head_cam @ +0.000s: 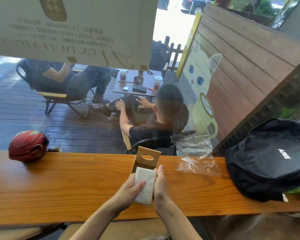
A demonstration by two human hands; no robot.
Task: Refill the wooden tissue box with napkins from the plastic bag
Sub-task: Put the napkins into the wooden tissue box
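**Napkin stack held at the mouth of the open wooden box**

A white stack of napkins is gripped between both hands just above the near half of the tabletop, its far end resting at the near rim of the wooden tissue box. The left hand clamps the stack from its left side, thumb pressed across the white top. The right hand clamps the right side, thumb stretched along that edge toward the box. The stack lies tilted, far end higher than near end.

The box stands a little right of the middle of the tabletop, close to its far edge. Its lid, with an oval slot, is raised and leans back toward the window, leaving the inside open.

To the right of the box, a crumpled clear plastic bag lies against the far edge, apart from the box; whether anything is in it cannot be told. Farther right, a black backpack with white lettering covers the right end of the tabletop. Near the left far corner sits a red helmet.

Beyond the glass, two people sit on chairs on a wooden deck beside a small table with drinks.
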